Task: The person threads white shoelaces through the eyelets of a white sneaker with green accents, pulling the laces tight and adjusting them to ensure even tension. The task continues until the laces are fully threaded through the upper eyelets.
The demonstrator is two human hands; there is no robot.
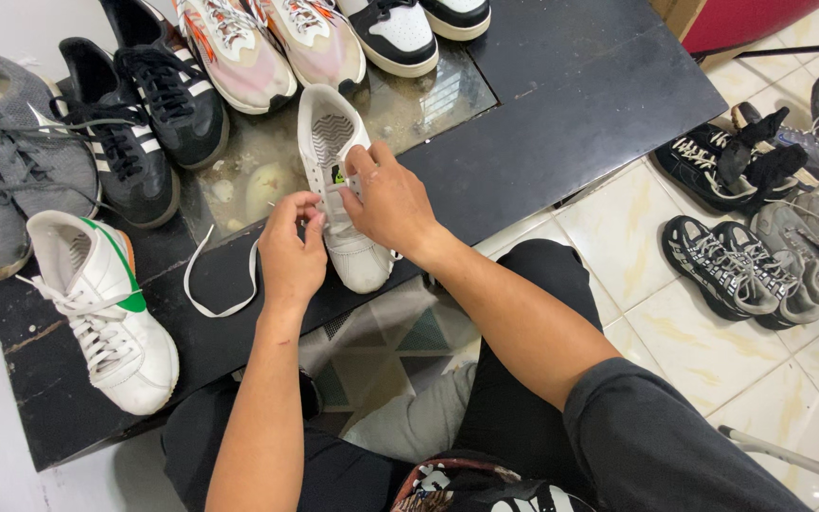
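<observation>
Lacing is under way on the white shoe (pixel 338 190), which lies at the near edge of the dark tabletop (pixel 571 104). The left hand (pixel 291 251) is pinched on the white lace (pixel 225 305) beside the shoe, and the right hand (pixel 391 201) is clamped over its eyelets. Next, I judge, the lace tip needs aiming into an open eyelet

Home floor workspace, low black table (pixel 571 104), many sneakers (pixel 239 47), tiled floor (pixel 637 246)

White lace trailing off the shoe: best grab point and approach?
Judging by its pose, pinch the white lace at the slack loop lying flat on the black table, coming from above on the left hand side. The rest is under the hands on the white shoe.
</observation>
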